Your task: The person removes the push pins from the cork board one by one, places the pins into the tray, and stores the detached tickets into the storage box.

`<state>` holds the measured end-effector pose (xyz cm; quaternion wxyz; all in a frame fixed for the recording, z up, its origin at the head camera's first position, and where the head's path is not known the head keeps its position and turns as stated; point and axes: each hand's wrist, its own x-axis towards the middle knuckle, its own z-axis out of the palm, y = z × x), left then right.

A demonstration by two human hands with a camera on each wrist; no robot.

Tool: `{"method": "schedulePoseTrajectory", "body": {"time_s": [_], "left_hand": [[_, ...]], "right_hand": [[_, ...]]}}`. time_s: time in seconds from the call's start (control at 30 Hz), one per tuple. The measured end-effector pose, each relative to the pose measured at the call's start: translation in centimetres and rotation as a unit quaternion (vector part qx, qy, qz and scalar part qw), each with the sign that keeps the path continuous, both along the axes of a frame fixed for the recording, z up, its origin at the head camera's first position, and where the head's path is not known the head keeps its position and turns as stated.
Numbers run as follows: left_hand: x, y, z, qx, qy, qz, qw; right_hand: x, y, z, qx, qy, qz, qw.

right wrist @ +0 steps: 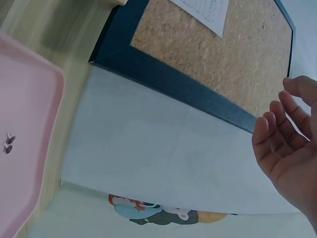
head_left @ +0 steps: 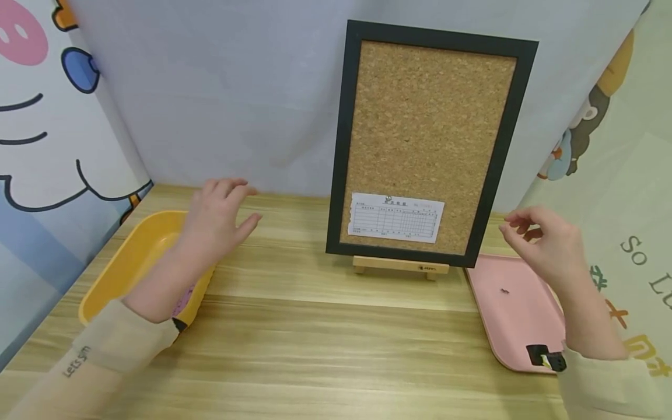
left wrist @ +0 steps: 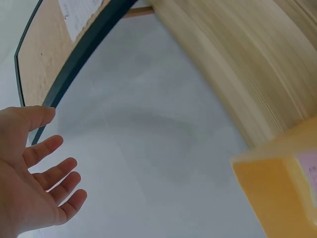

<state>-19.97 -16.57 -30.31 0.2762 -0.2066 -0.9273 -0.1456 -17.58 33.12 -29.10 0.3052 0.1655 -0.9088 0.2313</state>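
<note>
My left hand (head_left: 215, 219) hovers over the right side of a yellow bin (head_left: 118, 259), its fingers spread and holding nothing. Part of the bin and the pink printed paper (head_left: 184, 300) inside it is hidden by my forearm. At the right, my right hand (head_left: 551, 242) is raised above a pink tray (head_left: 517, 332), fingers loosely bent with nothing in them. Two small metal pushpins (right wrist: 9, 143) lie in that tray. Between my hands stands a black-framed cork board (head_left: 430, 134), tilted back. A white printed form (head_left: 396, 217) is on its lower left part.
A small wooden easel (head_left: 401, 265) props the board up on the wood-grain table (head_left: 325, 350). Behind rises a pale grey cloth backdrop (head_left: 226, 99). Printed cartoon sheets flank it left and right. A black clip-like piece (head_left: 546, 356) sits at the tray's near corner.
</note>
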Motion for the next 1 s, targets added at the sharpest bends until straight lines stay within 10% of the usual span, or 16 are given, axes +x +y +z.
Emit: {"method": "schedulePoseTrajectory", "body": {"time_s": [0.53,1.0], "left_hand": [[0.2,4.3,-0.6,0.111,-0.025,-0.033,0.9930],[-0.8,7.5,-1.9,0.178,-0.055,-0.055,0.9809]], "right_hand": [[-0.6,-5.5,0.4,-0.104,0.103,0.032,0.989],[-1.7,-9.3,-1.9,-0.164,0.103,0.043,0.980]]}}
